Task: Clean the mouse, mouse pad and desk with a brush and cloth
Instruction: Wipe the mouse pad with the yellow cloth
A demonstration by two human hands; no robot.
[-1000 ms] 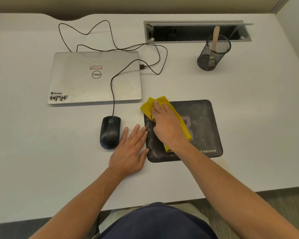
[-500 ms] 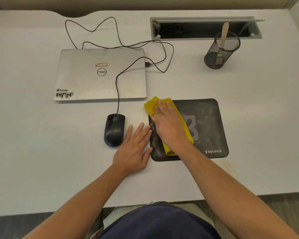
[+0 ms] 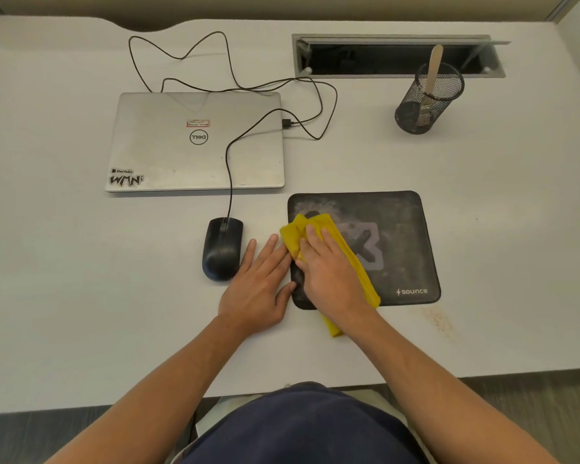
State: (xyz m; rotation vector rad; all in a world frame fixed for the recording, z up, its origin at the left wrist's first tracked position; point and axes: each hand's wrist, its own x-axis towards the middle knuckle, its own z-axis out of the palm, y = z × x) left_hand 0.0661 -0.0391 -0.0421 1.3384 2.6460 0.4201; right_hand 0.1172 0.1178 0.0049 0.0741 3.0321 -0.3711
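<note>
A dusty black mouse pad lies on the white desk. My right hand presses flat on a folded yellow cloth over the pad's left side; the cloth's near end hangs past the pad's front edge. My left hand rests flat on the desk, fingers straight, touching the pad's left edge. A black wired mouse sits just left of that hand. The brush's wooden handle sticks out of a black mesh cup at the back right.
A closed silver laptop lies at the back left, with the mouse cable and another cable looped across and behind it. An open cable slot is set into the desk's back. A brownish stain marks the desk below the pad's right corner.
My right hand has drawn the cloth toward me along the pad's left side, uncovering the pad's far left corner. The left hand has stayed at the pad's edge.
</note>
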